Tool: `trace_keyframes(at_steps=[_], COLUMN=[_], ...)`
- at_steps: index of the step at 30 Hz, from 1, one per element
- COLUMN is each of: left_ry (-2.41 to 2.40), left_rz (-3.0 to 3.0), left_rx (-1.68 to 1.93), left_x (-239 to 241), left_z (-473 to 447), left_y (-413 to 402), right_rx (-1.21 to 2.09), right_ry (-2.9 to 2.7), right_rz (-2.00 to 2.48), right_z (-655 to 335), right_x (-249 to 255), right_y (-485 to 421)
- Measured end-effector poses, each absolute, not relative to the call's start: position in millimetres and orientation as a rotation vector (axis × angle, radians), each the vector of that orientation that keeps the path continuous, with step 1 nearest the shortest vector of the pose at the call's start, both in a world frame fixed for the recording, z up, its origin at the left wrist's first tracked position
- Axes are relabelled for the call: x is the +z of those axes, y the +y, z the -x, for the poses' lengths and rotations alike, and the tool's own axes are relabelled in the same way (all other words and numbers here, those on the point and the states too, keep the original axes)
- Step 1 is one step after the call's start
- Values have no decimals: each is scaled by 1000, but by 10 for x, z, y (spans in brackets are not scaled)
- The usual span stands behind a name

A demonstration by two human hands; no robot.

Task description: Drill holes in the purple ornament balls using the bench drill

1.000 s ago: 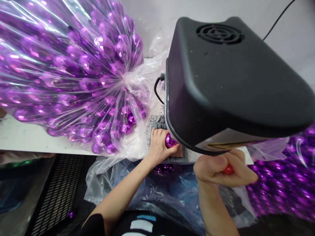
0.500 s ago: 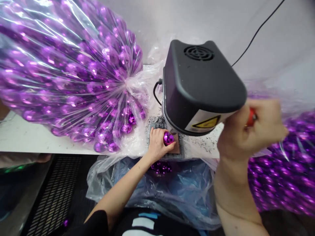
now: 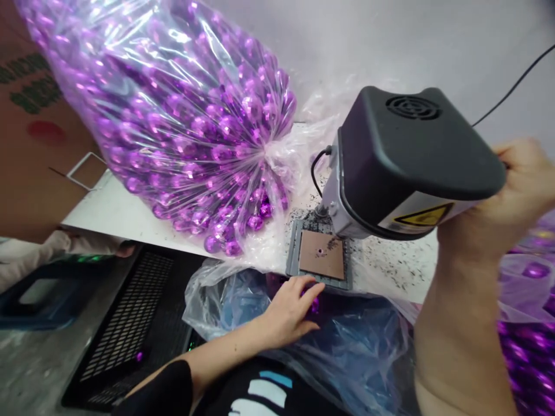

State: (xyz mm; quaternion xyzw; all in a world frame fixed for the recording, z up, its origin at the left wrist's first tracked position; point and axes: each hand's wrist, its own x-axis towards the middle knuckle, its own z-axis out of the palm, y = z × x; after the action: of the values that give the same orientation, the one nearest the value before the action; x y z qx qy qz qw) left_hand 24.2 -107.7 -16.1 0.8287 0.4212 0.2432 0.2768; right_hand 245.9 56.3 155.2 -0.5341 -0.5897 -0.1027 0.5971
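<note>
My left hand [image 3: 291, 309] hovers just off the table's front edge, over a clear plastic bag [image 3: 364, 352], fingers loosely spread. A shiny purple ball [image 3: 315, 305] shows right by its fingertips; the hand does not appear to grip it. My right hand [image 3: 515, 190] is wrapped round the lever at the right side of a black bench drill press [image 3: 433, 156]; the machine's head hides part of the fingers and the lever. Below the head, a square brown pad [image 3: 323, 263] with a small hole lies bare on the grey slotted base [image 3: 292, 260].
A large clear bag of purple mirrored balls [image 3: 217, 144] lies on the white table [image 3: 130, 216], left of the machine. More purple balls [image 3: 531, 346] sit at the right. Dark shavings surround the base. A cardboard box [image 3: 39, 144] and a black crate [image 3: 125, 312] stand left, near another person's hand [image 3: 125, 249].
My left hand has moved from the pad, where it held a purple ball, down over the front bag and opened. My right hand stays at the lever. The view has shifted left.
</note>
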Motion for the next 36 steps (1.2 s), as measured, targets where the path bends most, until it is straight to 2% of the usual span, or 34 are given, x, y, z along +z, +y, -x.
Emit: trace_keyframes(at_steps=[3,6,10,13,16,20,23,26,29,36], left_ry=[1149,1454,1926,2008,1938,1797,1466,994,743,840], left_rz=[-2208,-2337,-2555,-2588,-2570,-2293,-1627,-955,-588,-683], left_rx=[799,848,331,75,112,823,1223,1111,943,942], left_x=[-26,62,-25,-90,-9,295,485,498,349,9], left_z=[-23,321,712,817,809,739,616,416,203,-107], left_y=[-859,-419,114,330,385,212,0,-145,-193,-133], right_rx=[-228,-218,-201,-189,-183,-158,-138,-141,-134,-88], right_ry=[-1377,-1375,-1363,-1367,-1383,-1402,-1401,-1391,-1391,-1409], right_rz=[1251,1259,1254,1249,1266,1300,1292,1297,1305,1303], right_z=[-2467,-2485,-2474,-2455,-2446,-2441,-2435,-2429,-2422,-2432], right_x=[1553,1545,1549,1562,1573,1587,1591,1587,1586,1606], right_y=[573,573,559,542,528,516,515,522,525,508])
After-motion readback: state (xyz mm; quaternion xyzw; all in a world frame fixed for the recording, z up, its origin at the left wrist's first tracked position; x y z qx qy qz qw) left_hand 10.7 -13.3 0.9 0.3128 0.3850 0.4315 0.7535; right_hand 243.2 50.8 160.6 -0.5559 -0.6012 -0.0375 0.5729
